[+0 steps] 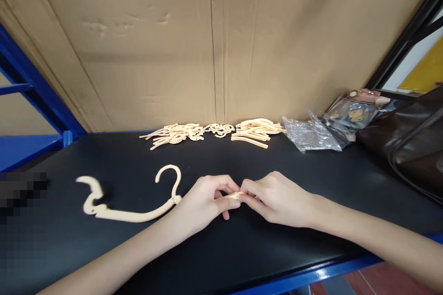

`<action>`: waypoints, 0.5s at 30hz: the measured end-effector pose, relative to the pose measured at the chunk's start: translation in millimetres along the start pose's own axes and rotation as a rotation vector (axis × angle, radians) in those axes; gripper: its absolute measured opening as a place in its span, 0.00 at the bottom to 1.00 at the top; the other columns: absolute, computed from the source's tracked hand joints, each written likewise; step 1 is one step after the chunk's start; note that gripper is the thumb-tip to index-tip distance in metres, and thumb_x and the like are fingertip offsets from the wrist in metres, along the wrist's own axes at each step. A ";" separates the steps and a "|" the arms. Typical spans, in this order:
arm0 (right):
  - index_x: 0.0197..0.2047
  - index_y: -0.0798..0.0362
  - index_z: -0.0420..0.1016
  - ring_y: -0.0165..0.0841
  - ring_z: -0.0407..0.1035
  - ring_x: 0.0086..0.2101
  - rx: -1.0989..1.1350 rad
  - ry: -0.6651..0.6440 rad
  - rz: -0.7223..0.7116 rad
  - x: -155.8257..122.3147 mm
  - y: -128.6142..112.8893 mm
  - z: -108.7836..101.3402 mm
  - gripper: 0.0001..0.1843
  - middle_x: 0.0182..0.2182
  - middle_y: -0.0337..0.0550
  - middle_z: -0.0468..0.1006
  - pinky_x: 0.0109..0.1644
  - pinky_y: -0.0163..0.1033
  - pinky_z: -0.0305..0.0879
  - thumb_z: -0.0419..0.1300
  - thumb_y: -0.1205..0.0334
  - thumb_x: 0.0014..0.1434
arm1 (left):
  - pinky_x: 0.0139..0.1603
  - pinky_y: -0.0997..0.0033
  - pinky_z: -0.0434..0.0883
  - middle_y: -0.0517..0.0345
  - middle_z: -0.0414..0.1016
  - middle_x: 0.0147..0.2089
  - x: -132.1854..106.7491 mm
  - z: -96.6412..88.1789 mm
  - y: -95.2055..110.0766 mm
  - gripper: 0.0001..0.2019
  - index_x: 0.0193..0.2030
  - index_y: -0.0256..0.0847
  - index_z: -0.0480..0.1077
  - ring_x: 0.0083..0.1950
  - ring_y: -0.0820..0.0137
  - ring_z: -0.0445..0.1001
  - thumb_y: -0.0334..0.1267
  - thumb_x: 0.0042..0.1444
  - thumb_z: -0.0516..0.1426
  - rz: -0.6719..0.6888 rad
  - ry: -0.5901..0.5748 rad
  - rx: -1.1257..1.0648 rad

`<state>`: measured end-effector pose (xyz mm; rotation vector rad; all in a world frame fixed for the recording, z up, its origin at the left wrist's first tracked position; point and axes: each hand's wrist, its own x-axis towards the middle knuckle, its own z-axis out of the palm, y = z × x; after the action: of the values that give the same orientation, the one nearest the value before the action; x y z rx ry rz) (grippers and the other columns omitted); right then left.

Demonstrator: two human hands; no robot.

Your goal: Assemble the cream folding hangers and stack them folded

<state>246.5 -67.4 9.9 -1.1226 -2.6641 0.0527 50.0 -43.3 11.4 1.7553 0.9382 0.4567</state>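
A cream plastic hanger (138, 216) with an upright hook extends leftward from behind my left wrist, a curved end piece at its far tip. My left hand (204, 200) is closed, thumb and fingers pinching a slim cream hanger arm (236, 196). At the same spot, the fingertips of my right hand (277, 198) press together on the end of that arm. Both hands nearly touch above the black table. My fingers cover most of the joint, so I cannot tell whether a second piece is in the right hand. The hanger's middle is partly hidden behind my left hand.
Along the cardboard wall (148, 55) lie piles of cream parts: curved end pieces (176, 134), small hooks (219, 129) and straight arms (258, 131). Further right are a clear plastic bag (308, 133), a printed pouch (356, 110) and a brown leather bag (408, 138). Blue framing edges the black table (277, 253).
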 end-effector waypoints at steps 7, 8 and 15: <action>0.32 0.54 0.68 0.23 0.56 0.18 0.156 -0.057 0.071 0.9 3.0 -5.4 0.11 0.19 0.31 0.66 0.25 0.31 0.46 0.51 0.60 0.66 | 0.27 0.76 0.64 0.62 0.73 0.29 -0.2 -1.0 -1.3 0.09 0.39 0.39 0.74 0.27 0.74 0.71 0.39 0.54 0.58 -0.043 -0.026 0.082; 0.32 0.54 0.68 0.23 0.58 0.19 0.144 -0.047 0.068 0.6 2.8 -5.7 0.12 0.20 0.32 0.68 0.26 0.31 0.46 0.51 0.59 0.66 | 0.25 0.77 0.63 0.62 0.73 0.29 0.1 -1.7 -1.7 0.09 0.39 0.39 0.74 0.28 0.74 0.72 0.40 0.55 0.58 -0.057 -0.028 0.093; 0.37 0.54 0.69 0.27 0.66 0.26 0.101 -0.012 0.059 3.0 6.4 -7.8 0.16 0.26 0.37 0.74 0.29 0.32 0.50 0.48 0.52 0.68 | 0.24 0.79 0.65 0.57 0.75 0.34 0.7 -8.7 -5.8 0.14 0.40 0.37 0.72 0.33 0.71 0.73 0.46 0.54 0.59 -0.070 -0.093 -0.016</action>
<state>250.8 -61.2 17.2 -1.1719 -2.6068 0.2029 42.3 -36.5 9.3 1.7095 0.9240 0.3336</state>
